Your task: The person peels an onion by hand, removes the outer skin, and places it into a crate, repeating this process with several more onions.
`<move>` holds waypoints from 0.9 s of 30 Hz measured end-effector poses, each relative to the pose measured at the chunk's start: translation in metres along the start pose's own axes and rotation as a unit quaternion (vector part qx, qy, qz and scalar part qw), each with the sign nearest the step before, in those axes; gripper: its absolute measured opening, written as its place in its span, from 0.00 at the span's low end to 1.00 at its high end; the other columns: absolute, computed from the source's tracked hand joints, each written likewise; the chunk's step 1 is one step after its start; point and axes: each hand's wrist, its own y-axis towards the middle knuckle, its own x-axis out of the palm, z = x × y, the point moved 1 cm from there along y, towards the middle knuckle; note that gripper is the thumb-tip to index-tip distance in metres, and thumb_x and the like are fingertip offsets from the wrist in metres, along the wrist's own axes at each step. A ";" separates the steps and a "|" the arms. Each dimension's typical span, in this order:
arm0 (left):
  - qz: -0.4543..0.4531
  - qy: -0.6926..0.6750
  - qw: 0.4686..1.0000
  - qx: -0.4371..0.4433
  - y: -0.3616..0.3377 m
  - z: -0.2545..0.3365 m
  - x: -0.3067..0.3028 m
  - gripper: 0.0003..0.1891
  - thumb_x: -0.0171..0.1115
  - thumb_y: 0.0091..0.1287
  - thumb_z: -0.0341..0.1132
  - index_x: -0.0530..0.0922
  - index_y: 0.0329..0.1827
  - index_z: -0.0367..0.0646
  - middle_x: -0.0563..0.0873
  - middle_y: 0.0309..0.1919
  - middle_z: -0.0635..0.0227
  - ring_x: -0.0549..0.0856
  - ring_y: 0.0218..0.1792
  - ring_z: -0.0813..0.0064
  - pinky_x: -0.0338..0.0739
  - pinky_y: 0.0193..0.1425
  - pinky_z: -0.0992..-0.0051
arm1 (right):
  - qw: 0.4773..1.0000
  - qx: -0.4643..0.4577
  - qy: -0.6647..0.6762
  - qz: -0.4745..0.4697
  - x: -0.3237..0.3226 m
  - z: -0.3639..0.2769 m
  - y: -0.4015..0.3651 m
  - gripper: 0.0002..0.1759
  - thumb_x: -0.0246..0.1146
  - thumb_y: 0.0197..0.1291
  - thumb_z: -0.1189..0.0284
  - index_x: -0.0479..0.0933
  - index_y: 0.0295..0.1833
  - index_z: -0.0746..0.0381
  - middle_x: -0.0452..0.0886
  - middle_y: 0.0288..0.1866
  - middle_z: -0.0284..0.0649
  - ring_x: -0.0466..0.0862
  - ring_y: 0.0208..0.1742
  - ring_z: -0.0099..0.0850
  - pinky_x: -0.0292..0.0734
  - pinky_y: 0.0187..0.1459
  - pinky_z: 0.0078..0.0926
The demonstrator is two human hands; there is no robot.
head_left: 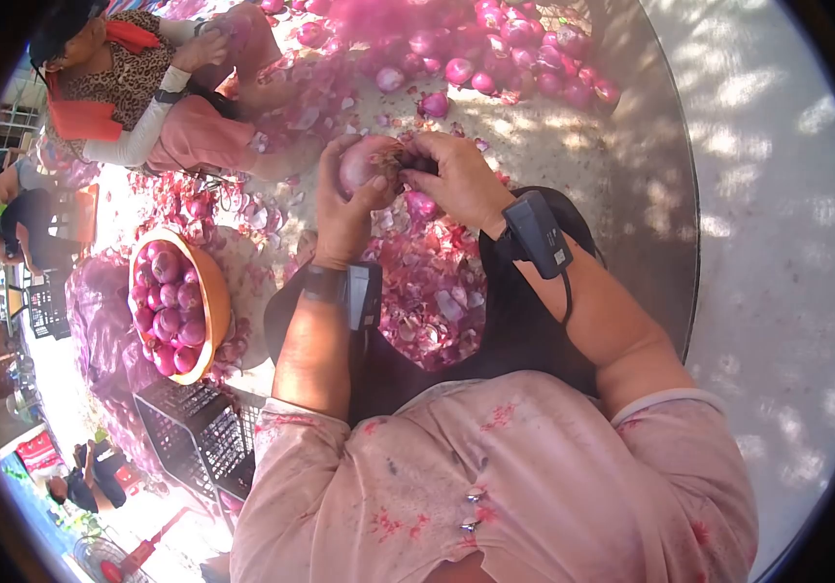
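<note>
Two forearms (318,350) reached out past a pale shirt (534,466), each with a dark box (541,233) at the wrist, and a drift of skins (437,301) lay between the legs of dark trousers (534,330). Beyond the skins, held up in front of the body, was the onion (361,165). The left hand (344,204) gripped it from the side, thumb in front and fingers around the bulb; the right hand (451,175) had thumb and fingers closed in on its dry tuft (399,155), though how hard they pinched could not be told. To serve well, the left palm probably needed to cup the bulb firmly without squeezing, with the tuft facing the right fingers, as it did. Short, light moves of the fingertips seemed safer than a wrench, which might have bruised the flesh or twisted the bulb out of the palm. Off to the left, a black crate (179,442) stood on the near side of a bowl (218,311) of onions (167,311). Farther out sat another person (121,83), and a loose heap (534,53) of more onions lay past the hands
</note>
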 end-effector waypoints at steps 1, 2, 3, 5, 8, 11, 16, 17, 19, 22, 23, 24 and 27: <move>-0.005 0.027 1.000 0.012 0.000 0.001 0.001 0.35 0.70 0.54 0.37 0.64 0.64 0.38 0.75 0.53 0.58 0.77 0.53 0.70 0.74 0.58 0.72 | 1.000 -0.003 -0.011 0.001 0.000 0.001 0.000 0.12 0.69 0.48 0.76 0.77 0.37 0.69 0.79 0.32 0.50 0.81 0.34 0.47 0.75 0.38 0.39; -0.006 0.028 1.000 0.010 -0.001 0.001 0.002 0.35 0.70 0.54 0.37 0.64 0.64 0.38 0.75 0.53 0.58 0.77 0.53 0.70 0.74 0.58 0.72 | 1.000 -0.001 -0.010 0.002 0.000 0.001 -0.001 0.12 0.69 0.48 0.76 0.77 0.37 0.69 0.79 0.32 0.50 0.81 0.34 0.47 0.75 0.38 0.39; -0.005 0.023 1.000 0.008 -0.001 0.002 0.003 0.36 0.70 0.54 0.37 0.63 0.64 0.38 0.75 0.54 0.59 0.77 0.53 0.70 0.74 0.58 0.72 | 1.000 -0.012 -0.022 0.013 0.000 0.001 -0.001 0.11 0.68 0.49 0.76 0.77 0.37 0.69 0.79 0.33 0.50 0.81 0.34 0.47 0.75 0.38 0.39; -0.005 0.019 1.000 0.005 -0.001 0.004 0.004 0.36 0.70 0.54 0.37 0.63 0.64 0.38 0.75 0.54 0.59 0.77 0.53 0.70 0.74 0.58 0.72 | 0.999 -0.023 -0.034 0.025 0.001 -0.003 0.000 0.10 0.68 0.50 0.77 0.77 0.37 0.69 0.79 0.33 0.50 0.81 0.34 0.47 0.75 0.38 0.38; 0.015 -0.003 1.000 0.016 0.000 0.003 0.006 0.36 0.70 0.55 0.37 0.62 0.65 0.39 0.75 0.54 0.58 0.77 0.52 0.70 0.74 0.57 0.72 | 0.996 -0.061 -0.037 0.051 0.003 -0.011 0.000 0.09 0.67 0.51 0.77 0.76 0.36 0.69 0.79 0.33 0.50 0.81 0.35 0.47 0.75 0.38 0.39; 0.006 -0.114 0.994 0.001 0.001 0.002 0.010 0.39 0.71 0.57 0.35 0.58 0.69 0.41 0.73 0.59 0.55 0.76 0.58 0.63 0.71 0.65 0.64 | 0.995 -0.062 -0.040 0.065 0.004 -0.015 0.001 0.08 0.66 0.51 0.77 0.76 0.36 0.68 0.77 0.33 0.49 0.80 0.35 0.48 0.74 0.39 0.39; 0.000 -0.137 0.991 0.003 0.005 0.001 0.008 0.40 0.69 0.59 0.34 0.55 0.71 0.40 0.71 0.63 0.52 0.76 0.60 0.60 0.70 0.66 0.62 | 0.993 -0.097 -0.044 0.050 0.004 -0.019 0.001 0.10 0.66 0.51 0.78 0.74 0.39 0.66 0.76 0.36 0.48 0.79 0.38 0.48 0.75 0.39 0.39; 0.002 -0.137 0.991 0.004 0.005 0.003 0.008 0.40 0.69 0.59 0.34 0.55 0.71 0.40 0.71 0.63 0.52 0.76 0.60 0.60 0.70 0.66 0.62 | 0.993 -0.098 -0.044 0.049 0.003 -0.020 0.001 0.10 0.66 0.51 0.78 0.74 0.39 0.66 0.76 0.36 0.48 0.79 0.38 0.48 0.75 0.39 0.39; -0.002 -0.171 0.985 0.016 0.006 0.007 0.012 0.38 0.67 0.61 0.32 0.55 0.71 0.39 0.74 0.60 0.54 0.80 0.46 0.71 0.78 0.48 0.72 | 0.989 -0.132 -0.055 0.039 0.001 -0.023 0.001 0.12 0.66 0.50 0.79 0.73 0.41 0.66 0.75 0.38 0.47 0.79 0.39 0.46 0.75 0.40 0.38; -0.023 -0.202 0.979 0.014 0.008 0.006 0.010 0.36 0.66 0.62 0.32 0.56 0.70 0.39 0.73 0.62 0.53 0.80 0.49 0.69 0.79 0.50 0.71 | 0.994 -0.106 -0.019 0.037 0.000 -0.024 -0.001 0.13 0.66 0.49 0.80 0.73 0.42 0.65 0.75 0.40 0.47 0.79 0.40 0.45 0.75 0.41 0.38; -0.022 -0.202 0.979 0.014 0.009 0.006 0.010 0.36 0.66 0.62 0.32 0.56 0.70 0.39 0.73 0.62 0.53 0.80 0.49 0.69 0.79 0.50 0.71 | 0.994 -0.106 -0.019 0.036 0.001 -0.024 -0.001 0.13 0.66 0.49 0.80 0.73 0.42 0.65 0.75 0.40 0.47 0.79 0.40 0.45 0.75 0.41 0.38; -0.019 -0.200 0.979 0.015 0.009 0.005 0.011 0.36 0.66 0.62 0.33 0.56 0.70 0.39 0.73 0.61 0.53 0.80 0.50 0.68 0.79 0.52 0.71 | 0.995 -0.083 0.017 0.054 0.002 -0.023 0.000 0.14 0.67 0.49 0.80 0.74 0.43 0.64 0.76 0.40 0.46 0.79 0.40 0.44 0.75 0.41 0.37; -0.021 -0.180 0.983 0.014 0.008 0.006 0.018 0.35 0.66 0.62 0.33 0.57 0.69 0.40 0.74 0.60 0.54 0.79 0.53 0.67 0.78 0.55 0.70 | 0.995 -0.066 0.036 0.068 0.000 -0.027 0.000 0.15 0.67 0.49 0.79 0.75 0.44 0.64 0.76 0.41 0.46 0.79 0.40 0.44 0.75 0.42 0.35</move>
